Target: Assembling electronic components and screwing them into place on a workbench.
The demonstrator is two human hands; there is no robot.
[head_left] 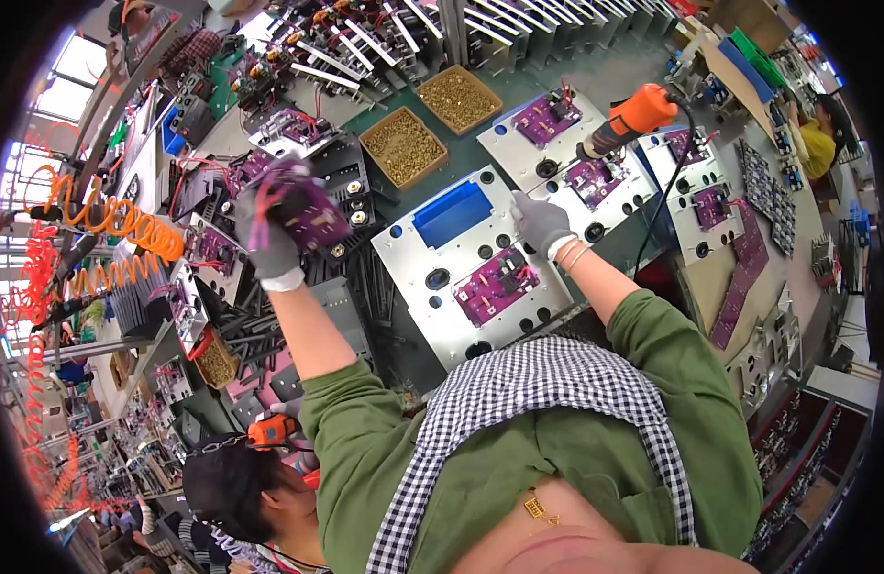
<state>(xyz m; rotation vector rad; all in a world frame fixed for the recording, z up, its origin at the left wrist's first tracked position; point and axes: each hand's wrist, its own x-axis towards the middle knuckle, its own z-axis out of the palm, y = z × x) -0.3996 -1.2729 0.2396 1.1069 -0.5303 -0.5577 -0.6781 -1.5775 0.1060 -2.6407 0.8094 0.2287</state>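
Note:
My left hand [268, 239], in a grey glove, is closed on a purple circuit board [313, 206] with red wires. The board is lifted and smeared by motion. My right hand [542, 225], also gloved, is at the upper right edge of a silvery metal plate [413, 311], its fingers closed at that edge. On this plate lie a second purple circuit board [497, 287] and a blue rectangular patch [452, 214]. Farther right, an orange power screwdriver [641, 113] lies over another metal plate [519, 163] carrying purple boards.
Two trays of small brass-coloured parts, a near tray [404, 146] and a far tray [459, 99], stand beyond the plate. Black strips [255, 335] are heaped at left. A black cord [667, 191] trails from the screwdriver. Another person [241, 497] works close by at lower left.

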